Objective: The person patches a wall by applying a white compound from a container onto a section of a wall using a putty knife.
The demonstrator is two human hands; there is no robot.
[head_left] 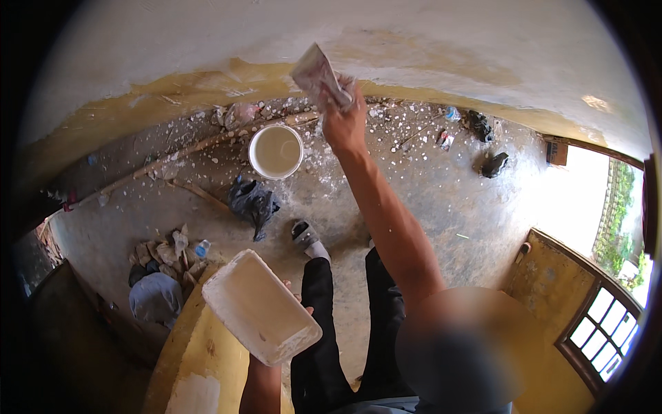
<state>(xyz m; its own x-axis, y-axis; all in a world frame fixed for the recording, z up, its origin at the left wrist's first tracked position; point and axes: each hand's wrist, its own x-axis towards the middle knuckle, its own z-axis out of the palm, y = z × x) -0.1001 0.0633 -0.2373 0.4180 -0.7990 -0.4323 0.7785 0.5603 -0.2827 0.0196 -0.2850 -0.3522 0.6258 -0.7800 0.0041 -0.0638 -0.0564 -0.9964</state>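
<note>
My right hand [341,114] is raised at the top middle, closed on a flat scraper [312,69] smeared with pale paste, in front of the white-and-yellow patched wall [448,48]; I cannot tell whether the blade touches it. My left hand [298,300], mostly hidden, grips a white rectangular plastic tray [252,290] from underneath and the right side, its inside coated with pale residue. A white bucket [276,172] of pale liquid stands on the floor below my right hand's side of the wall.
Debris and white flecks litter the floor [441,207], with a long pole [162,164] and a black plastic bag [252,203]. A yellow ledge [200,345] is at lower left, beside rubble [158,252] and grey cloth [155,297]. An open yellow door [545,276] stands at right by a bright doorway.
</note>
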